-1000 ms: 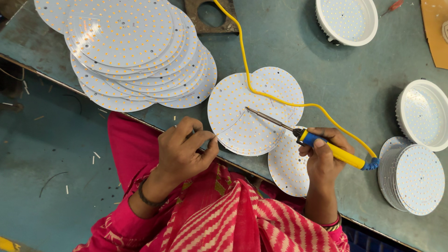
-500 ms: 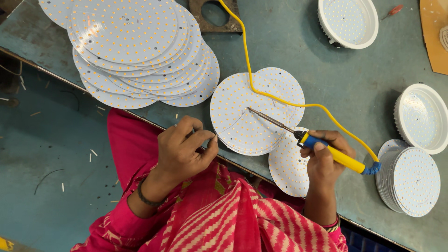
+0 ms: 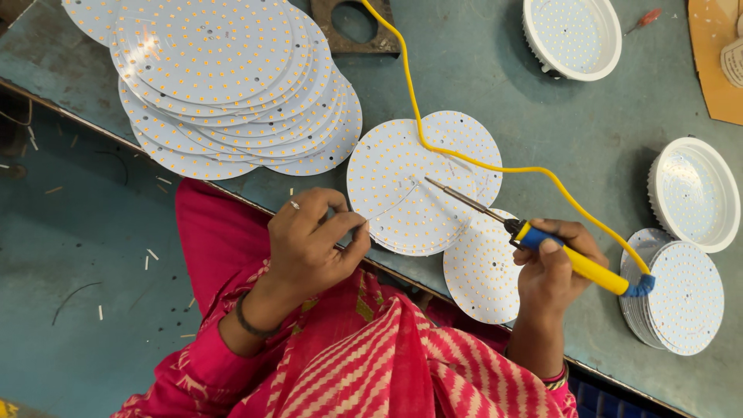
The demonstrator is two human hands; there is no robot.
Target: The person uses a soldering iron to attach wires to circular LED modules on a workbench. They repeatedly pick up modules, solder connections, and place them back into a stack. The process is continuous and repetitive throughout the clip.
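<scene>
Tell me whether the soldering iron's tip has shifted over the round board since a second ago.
No. The soldering iron in the right hand keeps its tip near the middle of the round LED board, close under the yellow cord, as before.

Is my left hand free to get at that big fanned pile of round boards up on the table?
Probably yes: the left hand sits at the table edge just below the fanned pile, with bare table between; its fingers pinch something small, though.

Table (image 3: 495, 70): fanned disc pile (image 3: 224, 77) far left | two overlapping discs (image 3: 422, 182) centre | smaller stack (image 3: 677, 298) right, seemingly overhanging the edge.
</scene>
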